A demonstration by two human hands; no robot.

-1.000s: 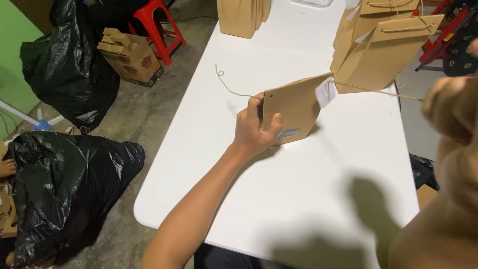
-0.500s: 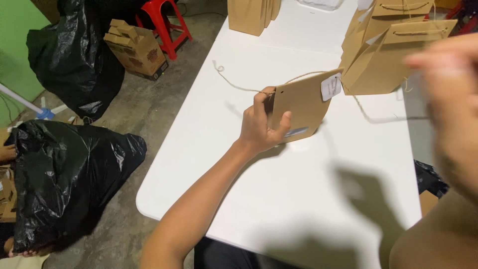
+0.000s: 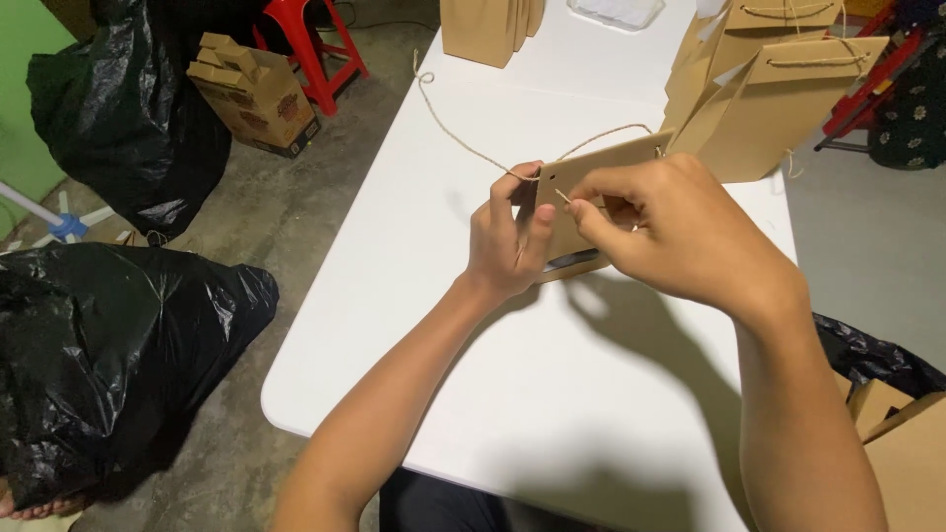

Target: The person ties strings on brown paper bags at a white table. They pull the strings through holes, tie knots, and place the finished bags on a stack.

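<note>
A small brown paper bag point(image 3: 601, 163) is held above the white table point(image 3: 552, 394), near its middle. My left hand point(image 3: 507, 241) grips the bag's left side, thumb on the front near a punched hole. My right hand point(image 3: 670, 232) pinches the end of a thin twine string point(image 3: 463, 138) against the bag's top edge by that hole. The twine loops away over the table toward the far left, ending in a small curl. Most of the bag is hidden behind my hands.
Finished brown bags with twine handles point(image 3: 778, 99) stand at the table's far right, more bags point(image 3: 488, 30) at the far edge. Black plastic sacks point(image 3: 108, 355) lie on the floor at left, with a cardboard box point(image 3: 256, 94) and a red stool point(image 3: 315, 34).
My right hand came in from the right edge of view and now pinches the twine at the bag's hole. The bag was turned flatter toward me in my left hand.
</note>
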